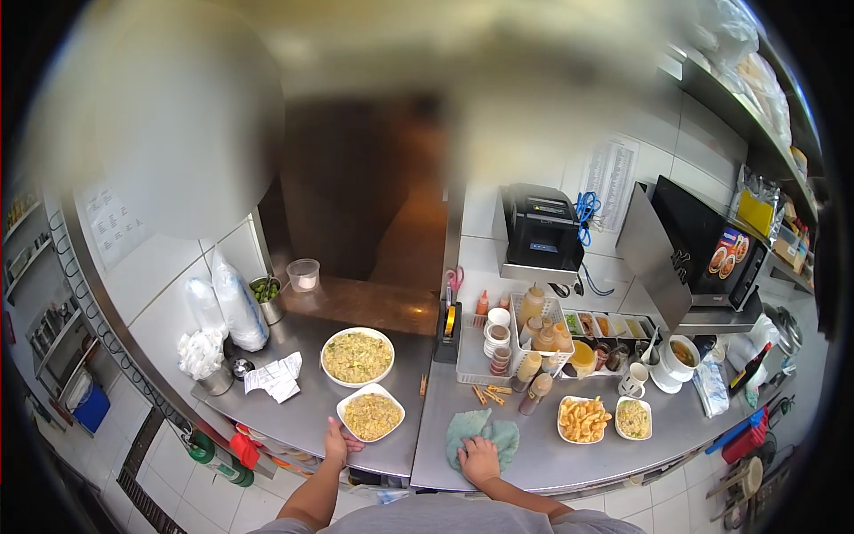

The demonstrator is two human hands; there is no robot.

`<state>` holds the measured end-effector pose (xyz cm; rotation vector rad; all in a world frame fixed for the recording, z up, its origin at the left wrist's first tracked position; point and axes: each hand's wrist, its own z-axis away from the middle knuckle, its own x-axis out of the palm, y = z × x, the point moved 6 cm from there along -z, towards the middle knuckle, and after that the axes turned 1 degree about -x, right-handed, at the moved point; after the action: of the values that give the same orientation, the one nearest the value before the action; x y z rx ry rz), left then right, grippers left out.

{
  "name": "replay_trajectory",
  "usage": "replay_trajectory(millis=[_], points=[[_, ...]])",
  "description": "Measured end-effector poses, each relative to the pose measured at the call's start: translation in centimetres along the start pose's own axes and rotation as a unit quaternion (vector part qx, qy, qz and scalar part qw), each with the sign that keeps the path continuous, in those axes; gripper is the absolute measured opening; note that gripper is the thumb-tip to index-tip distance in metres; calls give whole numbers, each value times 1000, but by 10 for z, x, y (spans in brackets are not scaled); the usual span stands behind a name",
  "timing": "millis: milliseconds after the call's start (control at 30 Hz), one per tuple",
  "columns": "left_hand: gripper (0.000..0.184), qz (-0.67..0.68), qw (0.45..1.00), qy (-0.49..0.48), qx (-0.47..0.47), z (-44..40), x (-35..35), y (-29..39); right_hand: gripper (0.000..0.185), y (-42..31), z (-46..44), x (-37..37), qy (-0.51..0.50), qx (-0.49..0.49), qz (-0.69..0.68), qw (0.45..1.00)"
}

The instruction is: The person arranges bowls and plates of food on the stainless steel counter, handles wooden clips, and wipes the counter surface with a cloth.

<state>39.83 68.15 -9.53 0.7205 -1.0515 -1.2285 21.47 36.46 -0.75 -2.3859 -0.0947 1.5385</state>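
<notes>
My left hand (pixel 336 442) is at the near left edge of a white square bowl (pixel 372 413) of fried rice, thumb and fingers apart. Its fingertips are close to the rim; I cannot tell whether they touch. Just behind that bowl stands a larger round white bowl (pixel 357 358), also full of fried rice. My right hand (pixel 480 461) presses on a crumpled green cloth (pixel 485 434) on the steel counter, its fingers bent over the fabric.
Right of the cloth stand a bowl of golden fried pieces (pixel 584 419) and a small rice bowl (pixel 633 418). Behind are sauce bottles (pixel 535 392), a white basket (pixel 543 311) and a black printer (pixel 543 227). A crumpled receipt (pixel 274 377) lies at left.
</notes>
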Motion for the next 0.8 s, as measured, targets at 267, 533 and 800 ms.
replay_trajectory(millis=[267,533,800], points=[[80,-17,999,8,45,7,1,1,32,3,2,5,-19,1,11,1000],[74,-20,998,4,51,6,3,0,33,5,1,4,-9,-2,5,1000],[73,-3,999,-2,34,0,-1,-5,34,4,2,2,4,-8,7,1000]])
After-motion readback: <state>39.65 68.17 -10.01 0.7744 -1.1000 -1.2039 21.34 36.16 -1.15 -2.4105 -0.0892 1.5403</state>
